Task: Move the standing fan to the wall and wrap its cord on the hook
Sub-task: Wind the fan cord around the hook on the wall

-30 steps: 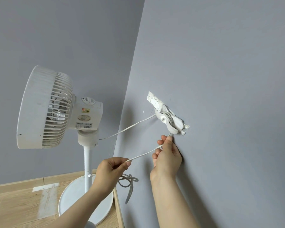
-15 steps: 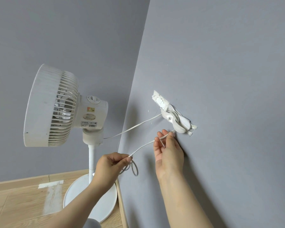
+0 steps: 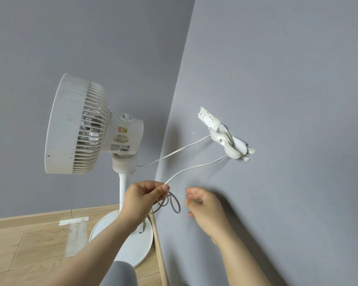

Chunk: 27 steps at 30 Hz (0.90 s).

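Observation:
A white standing fan (image 3: 87,126) stands in the corner, its round base (image 3: 132,242) on the wood floor beside the grey wall. A white hook (image 3: 228,144) is stuck to the right wall with the fan's white cord (image 3: 192,167) looped around it several times. One strand runs from the fan's neck to the hook, another hangs from the hook down to my left hand (image 3: 143,198), which pinches it; loose loops dangle below the fingers. My right hand (image 3: 203,205) hovers just right of those loops, fingers apart, holding nothing.
Two grey walls meet in a corner behind the fan. A wooden skirting board (image 3: 159,250) runs along the floor at the right wall's foot. A strip of pale tape (image 3: 73,221) lies on the wood floor left of the fan base.
My right hand has let go of the cord near the hook and dropped down and left toward my left hand. My left hand still pinches the cord.

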{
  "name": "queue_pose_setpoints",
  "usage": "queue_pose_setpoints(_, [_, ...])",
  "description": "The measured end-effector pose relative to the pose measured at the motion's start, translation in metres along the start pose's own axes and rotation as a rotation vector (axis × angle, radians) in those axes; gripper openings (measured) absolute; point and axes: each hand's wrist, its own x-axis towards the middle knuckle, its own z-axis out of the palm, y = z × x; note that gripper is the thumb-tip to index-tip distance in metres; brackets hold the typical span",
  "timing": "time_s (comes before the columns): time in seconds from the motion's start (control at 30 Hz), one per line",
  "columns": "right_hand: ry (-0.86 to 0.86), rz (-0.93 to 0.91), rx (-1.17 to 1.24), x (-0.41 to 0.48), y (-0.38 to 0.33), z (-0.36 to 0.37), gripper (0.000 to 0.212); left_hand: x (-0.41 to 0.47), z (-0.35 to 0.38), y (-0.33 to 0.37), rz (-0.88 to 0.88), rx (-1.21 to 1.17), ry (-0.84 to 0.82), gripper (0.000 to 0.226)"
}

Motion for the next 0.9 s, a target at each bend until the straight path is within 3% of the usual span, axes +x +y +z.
queue_pose_setpoints(0.13, [-0.071, -0.006, -0.025, 0.003, 0.024, 0.012, 0.03, -0.001, -0.009, 0.007, -0.121, -0.201, -0.069, 0.013])
queue_pose_setpoints(0.2, [-0.097, -0.04, -0.008, 0.002, 0.029, 0.017, 0.018, -0.003, -0.011, 0.008, -0.133, -0.222, -0.08, 0.013])
queue_pose_setpoints(0.27, [-0.075, -0.097, -0.052, 0.0, 0.031, 0.018, 0.009, -0.005, -0.012, 0.008, -0.134, -0.234, -0.086, 0.01])
queue_pose_setpoints(0.37, [-0.021, -0.115, -0.103, 0.001, 0.039, 0.016, 0.019, -0.007, -0.013, 0.008, -0.131, -0.241, -0.093, 0.008])
queue_pose_setpoints(0.6, [-0.156, -0.136, 0.107, 0.0, 0.042, 0.017, 0.006, -0.008, -0.01, 0.009, -0.138, -0.225, -0.093, 0.007])
queue_pose_setpoints(0.67, [-0.069, -0.156, 0.108, 0.003, 0.042, 0.017, 0.009, -0.008, -0.01, 0.008, -0.127, -0.183, -0.077, 0.006])
queue_pose_setpoints(0.77, [0.168, 0.011, 0.387, 0.011, 0.046, 0.011, 0.022, -0.007, -0.014, 0.01, -0.073, -0.109, -0.04, 0.008])
queue_pose_setpoints(0.83, [0.198, 0.236, 0.672, 0.013, 0.05, 0.012, 0.024, -0.005, -0.018, 0.013, -0.036, -0.079, -0.026, 0.008])
queue_pose_setpoints(0.9, [0.192, 0.424, 0.774, 0.012, 0.059, 0.02, 0.025, -0.004, -0.02, 0.017, -0.016, -0.048, -0.021, 0.008])
